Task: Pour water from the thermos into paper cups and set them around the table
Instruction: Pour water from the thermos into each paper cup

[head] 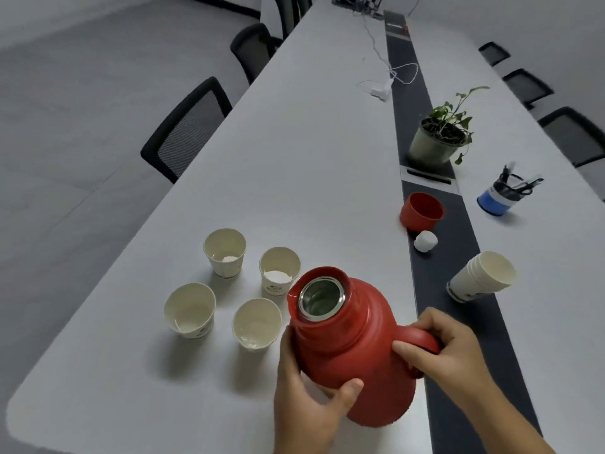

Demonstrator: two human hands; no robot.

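Observation:
A red thermos (347,348) stands uncapped near the table's front, its steel mouth showing and its spout facing the cups. My right hand (448,348) grips its handle. My left hand (304,385) wraps around the body on the left side, thumb in front. Several paper cups stand just left of the spout: a near right cup (257,322), a near left cup (190,309), a far right cup (279,270) and a far left cup (224,251). Each shows a little water at the bottom.
The thermos's red lid cup (422,211) and white stopper (425,240) lie on the dark centre strip. A stack of spare paper cups (481,276) lies on its side at right. A potted plant (438,139), a pen holder (501,194), a charger cable (389,80) and black chairs (186,126) surround the white table (294,142).

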